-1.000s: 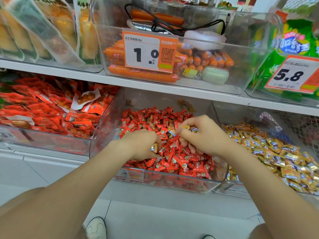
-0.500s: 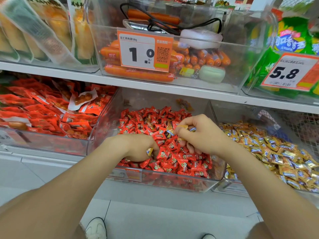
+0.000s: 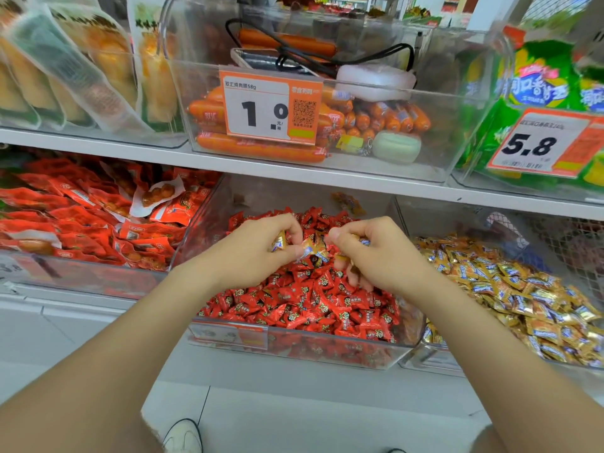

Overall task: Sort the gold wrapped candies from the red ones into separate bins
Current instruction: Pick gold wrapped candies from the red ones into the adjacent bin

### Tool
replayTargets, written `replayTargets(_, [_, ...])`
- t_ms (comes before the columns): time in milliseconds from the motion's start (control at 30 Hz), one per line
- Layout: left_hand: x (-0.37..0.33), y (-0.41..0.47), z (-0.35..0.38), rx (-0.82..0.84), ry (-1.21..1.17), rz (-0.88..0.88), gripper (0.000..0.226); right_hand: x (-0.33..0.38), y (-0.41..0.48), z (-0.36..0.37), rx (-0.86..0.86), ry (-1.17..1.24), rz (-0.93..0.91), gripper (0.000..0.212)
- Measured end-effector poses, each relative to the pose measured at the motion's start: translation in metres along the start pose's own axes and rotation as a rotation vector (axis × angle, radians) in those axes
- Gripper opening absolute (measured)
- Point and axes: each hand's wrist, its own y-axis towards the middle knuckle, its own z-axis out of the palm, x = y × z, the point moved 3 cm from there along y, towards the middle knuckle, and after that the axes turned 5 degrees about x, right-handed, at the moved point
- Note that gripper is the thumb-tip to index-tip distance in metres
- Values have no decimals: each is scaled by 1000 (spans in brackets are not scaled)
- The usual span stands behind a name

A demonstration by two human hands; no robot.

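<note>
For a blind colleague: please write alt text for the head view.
Left hand and right hand each pinch gold wrapped candies over a clear bin of red candies. A bin of gold candies stands to its right, sausages on the shelf above.

The bin [image 3: 327, 351] walls were clear, smooth, glossy plastic. The red candies [image 3: 310, 305] had shiny film wrappers. The gold candies [image 3: 523, 289] had reflective, crinkled, foil-like wrappers. The price card [image 3: 258, 109] looked like matt printed paper. The shelf [image 3: 98, 143] was smooth and white.
</note>
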Motion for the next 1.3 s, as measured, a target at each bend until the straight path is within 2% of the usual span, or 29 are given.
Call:
replayTargets(67, [-19, -4, 1, -86, -88, 63, 11, 4, -6, 5, 58, 140, -7, 30])
replayTargets(133, [-38, -7, 5, -141, -145, 111, 8, 7, -17, 4, 71, 173, -14, 31])
replayTargets(333, [-88, -14, 32, -107, -295, 154, 11, -1, -70, -44, 37, 175, 109, 39])
replayTargets(400, [-107, -12, 46, -59, -412, 116, 8, -15, -88, -71, -43, 99, 143, 39])
replayTargets(467, [-133, -2, 62, -23, -428, 100, 9, -41, -100, -98, -239, -124, 160, 37])
replayTargets(533, [-162, 16, 78, -40, -307, 144, 10, -69, -108, -121, -449, -390, 130, 26])
replayTargets(567, [-174, 27, 87, -48, -255, 155, 11, -81, -112, -130, -497, -454, 101, 20])
replayTargets(600, [-186, 40, 97, -50, -208, 160, 11, -93, -115, -138, -492, -478, 65, 16])
replayTargets(667, [-201, 67, 119, -53, -62, 179, 11, -119, -119, -150, -376, -542, 0, 12])
replayTargets(733, [-205, 93, 143, -47, 90, 165, 9, -140, -123, -155, -254, -625, 2, 18])
replayTargets(767, [-205, 105, 154, -14, 146, 142, 13, -147, -125, -158, -246, -620, 2, 24])
replayTargets(833, [-203, 124, 176, 117, 237, 104, 35, -148, -130, -165, -304, -575, -31, 28])
replayTargets(933, [-203, 137, 194, 279, 477, 103, 64, -141, -139, -176, -462, -448, -28, 19])
replayTargets(1000, [-207, 134, 189, 231, 600, 133, 64, -137, -142, -178, -506, -358, -3, 19])
replayTargets(1067, [-213, 118, 172, 132, 668, 233, 50, -130, -140, -176, -535, -300, 4, 20])
replayTargets(1133, [-214, 94, 148, 11, 594, 361, 34, -113, -137, -167, -554, -256, -16, 20])
replayTargets(1233, [-193, 54, 106, -188, 459, 404, 22, -76, -126, -137, -443, -255, -75, 19])
replayTargets(1300, [-158, 39, 80, -221, 458, 280, 23, -48, -115, -107, -298, -297, -131, 19])
